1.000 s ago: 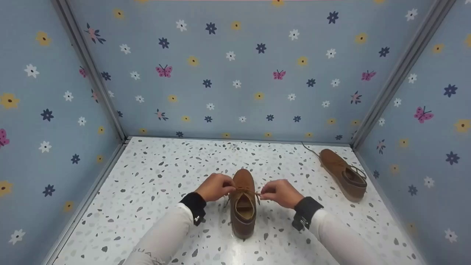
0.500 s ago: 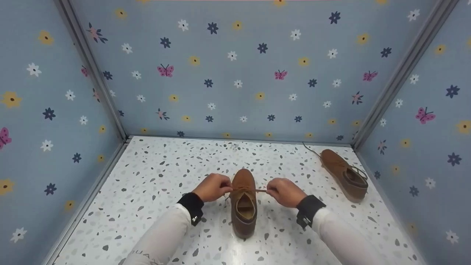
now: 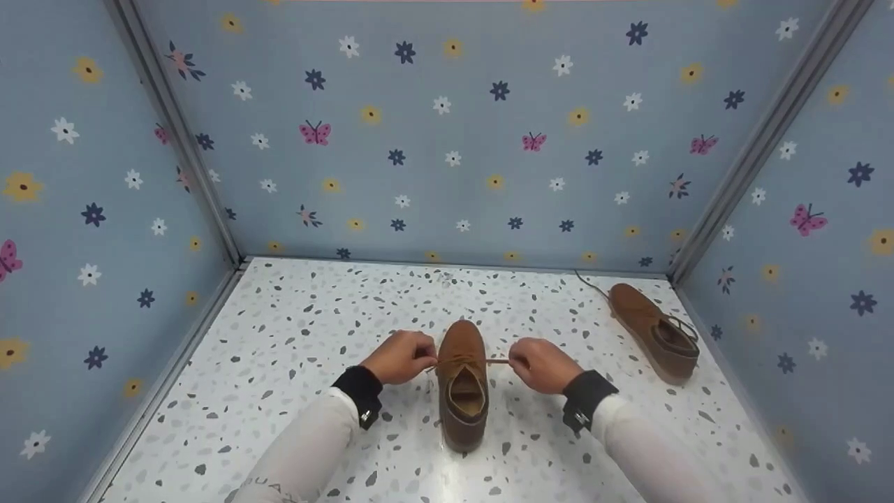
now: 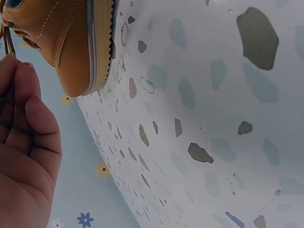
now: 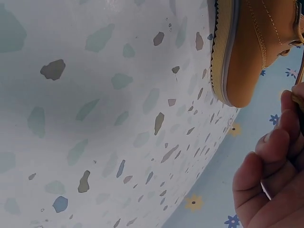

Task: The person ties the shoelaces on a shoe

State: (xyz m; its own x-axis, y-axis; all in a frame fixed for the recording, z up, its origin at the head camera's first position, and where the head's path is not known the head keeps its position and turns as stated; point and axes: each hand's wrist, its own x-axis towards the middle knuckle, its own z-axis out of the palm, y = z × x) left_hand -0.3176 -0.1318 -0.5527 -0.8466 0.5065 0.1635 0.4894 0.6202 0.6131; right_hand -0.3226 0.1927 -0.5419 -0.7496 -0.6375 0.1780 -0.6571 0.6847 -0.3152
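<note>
A brown lace-up shoe (image 3: 461,339) stands on the speckled surface between my hands, its toe pointing away from me. On its left side my left hand (image 3: 403,358) pinches a shoelace (image 4: 8,40) between thumb and fingertips. My right hand (image 3: 545,365) pinches the other lace end (image 3: 497,361), which runs taut and level out from the shoe's right side. Both wrist views show the shoe's tan side and pale ridged sole, with curled fingers (image 5: 273,145) close to the eyelets.
A second brown shoe (image 3: 653,334) lies at the back right, its loose lace (image 3: 590,283) trailing toward the back wall. Blue panels (image 3: 447,140) with flowers and butterflies close in the white speckled surface (image 3: 314,314) at the back and both sides.
My hands have drawn apart, the right one moving right and the left one slightly left. The lace on the right now stretches straight out from the shoe. The second shoe stays put.
</note>
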